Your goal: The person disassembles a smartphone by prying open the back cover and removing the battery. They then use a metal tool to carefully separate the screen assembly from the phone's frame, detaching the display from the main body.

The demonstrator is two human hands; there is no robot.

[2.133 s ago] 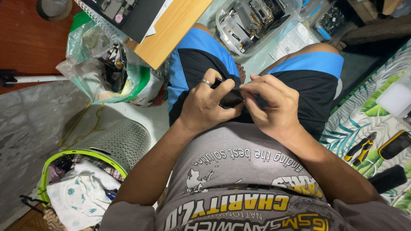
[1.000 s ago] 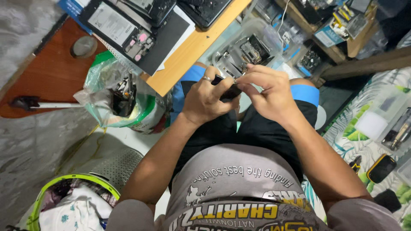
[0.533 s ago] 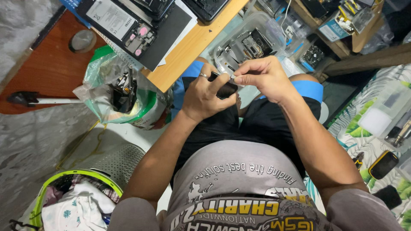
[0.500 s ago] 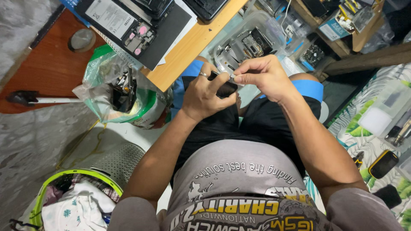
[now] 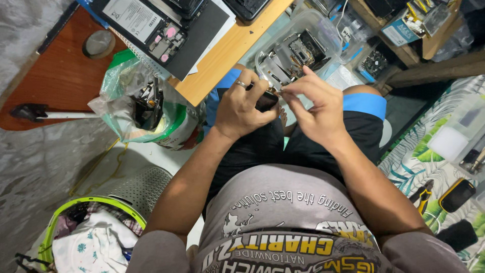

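My left hand (image 5: 241, 107), with a ring on one finger, is closed around a small black device (image 5: 266, 100) held above my lap. My right hand (image 5: 314, 104) pinches at the device's upper right end with thumb and forefinger, where a tiny brownish part shows. Most of the device is hidden by my fingers. I sit in black shorts with blue trim, both hands raised toward the edge of a wooden desk (image 5: 222, 55).
An opened phone (image 5: 151, 30) lies on a dark mat on the desk. A clear plastic box (image 5: 298, 48) of parts sits beyond my hands. A plastic bag (image 5: 141, 108) hangs left, a laundry basket (image 5: 91, 227) lower left, pliers (image 5: 422, 192) on a leaf-patterned cloth right.
Both hands have risen from my lap toward the desk edge with the device. The right hand has shifted from covering it to pinching its end.
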